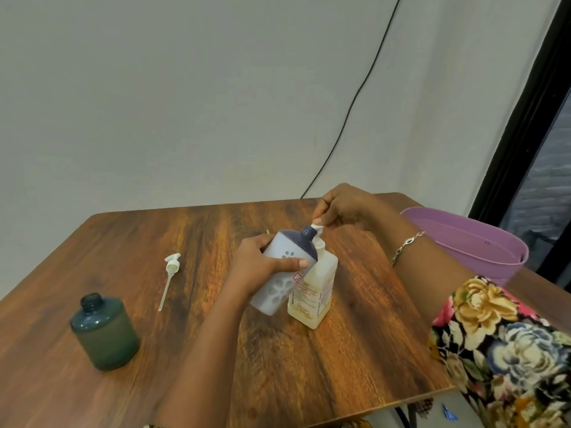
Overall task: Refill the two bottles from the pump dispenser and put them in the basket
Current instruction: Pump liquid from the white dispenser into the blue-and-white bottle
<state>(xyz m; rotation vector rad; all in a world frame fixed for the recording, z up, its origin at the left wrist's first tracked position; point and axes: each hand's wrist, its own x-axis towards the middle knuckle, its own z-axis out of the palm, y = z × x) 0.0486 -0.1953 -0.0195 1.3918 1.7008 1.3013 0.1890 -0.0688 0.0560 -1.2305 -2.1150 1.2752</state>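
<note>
A pale lavender bottle (pixel 279 274) with white flower marks and a dark blue top is tilted, its open neck up against the white nozzle of the pump dispenser (pixel 315 291). My left hand (pixel 262 264) grips this bottle around its body. The dispenser, a clear square bottle of yellowish liquid, stands upright on the wooden table (pixel 216 350). My right hand (pixel 340 208) sits on the pump head, fingers curled round it. A dark green bottle (pixel 103 333) stands open-necked at the table's left. The purple basket (pixel 469 242) stands to the right, past the table's edge.
A loose white pump top with its long tube (pixel 169 278) lies on the table between the green bottle and my left hand. A black cable (pixel 355 97) runs down the wall behind the table. A dark window frame rises at the far right.
</note>
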